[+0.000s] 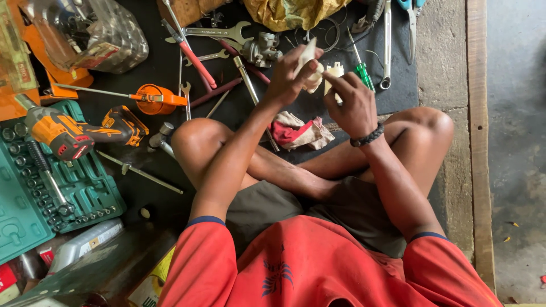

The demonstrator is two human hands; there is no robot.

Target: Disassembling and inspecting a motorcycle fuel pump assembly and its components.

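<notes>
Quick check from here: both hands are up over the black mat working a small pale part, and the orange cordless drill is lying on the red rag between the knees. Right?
Not quite. The head view shows the orange cordless drill lying on the green socket set case at the left, not on the red rag. The rest holds: left hand and right hand are over the black mat, on a small pale part.

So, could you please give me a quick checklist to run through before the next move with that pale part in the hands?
1. Left hand grips the pale part: ok.
2. Right hand holds a small pale piece beside it: ok.
3. Whether the two pieces are joined: cannot tell.
4. Rag lies within reach, between the knees: ok.
5. Green screwdriver lies close to the right hand: ok.
6. Carburettor rests apart on the black mat: ok.
</notes>
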